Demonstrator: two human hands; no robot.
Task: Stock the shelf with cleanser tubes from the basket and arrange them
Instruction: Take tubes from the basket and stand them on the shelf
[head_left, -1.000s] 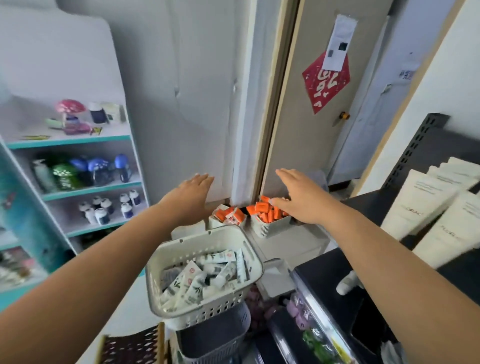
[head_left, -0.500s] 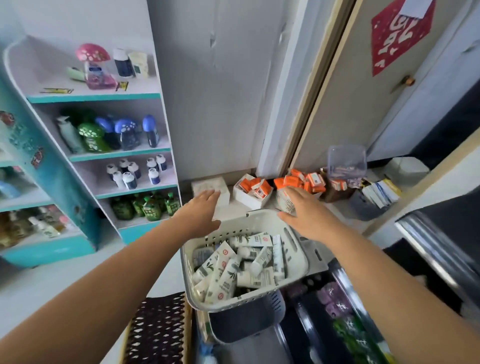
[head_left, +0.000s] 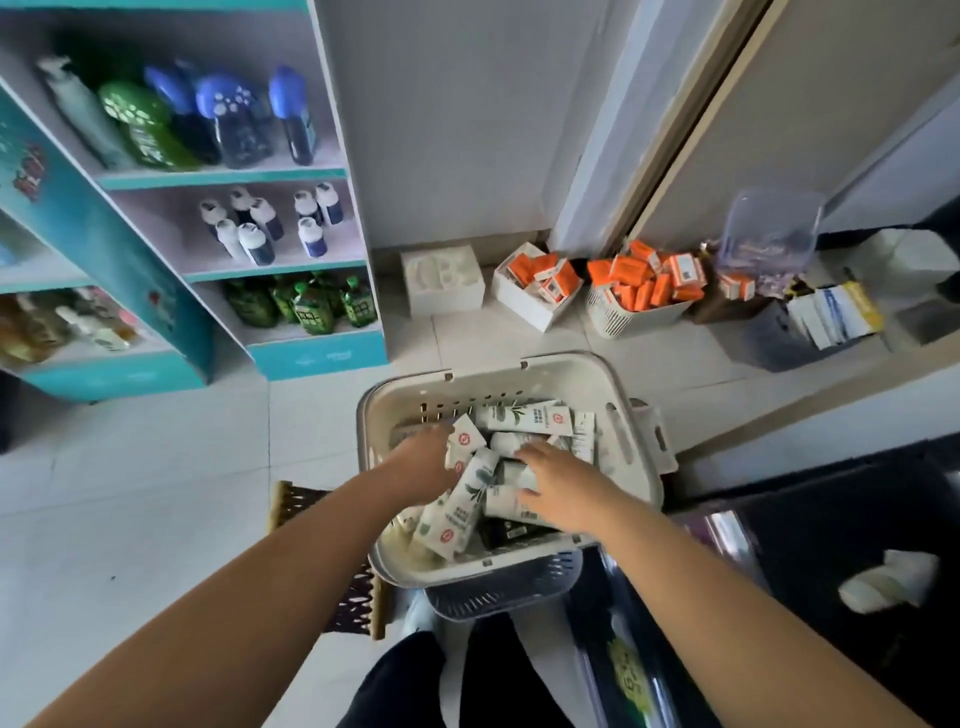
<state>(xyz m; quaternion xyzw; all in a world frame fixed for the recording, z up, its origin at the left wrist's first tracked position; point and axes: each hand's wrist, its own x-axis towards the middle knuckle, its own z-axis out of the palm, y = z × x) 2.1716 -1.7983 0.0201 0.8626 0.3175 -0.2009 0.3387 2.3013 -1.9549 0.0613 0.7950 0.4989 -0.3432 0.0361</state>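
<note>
A cream plastic basket (head_left: 498, 370) sits stacked on a grey basket (head_left: 501, 592) below me, holding several white cleanser tubes (head_left: 524, 418) with leaf prints and red round logos, piled loosely. My left hand (head_left: 420, 470) is down inside the basket's left side, its fingertips against a tube and partly hidden by it. Over the tubes on the right side, my right hand (head_left: 563, 491) lies flat with fingers spread. The dark shelf (head_left: 831, 519) is at the right edge, with one white tube (head_left: 888, 579) lying on it.
A teal shelf unit (head_left: 317, 358) with bottles stands at the left. Along the far wall on the floor are a white box (head_left: 441, 280), containers of orange packets (head_left: 644, 291) and a grey bin (head_left: 779, 343). A brown woven item (head_left: 358, 597) lies beside the baskets.
My view has tilted down from the wall to the basket. Both hands have dropped from above the basket's far rim into the pile of tubes.
</note>
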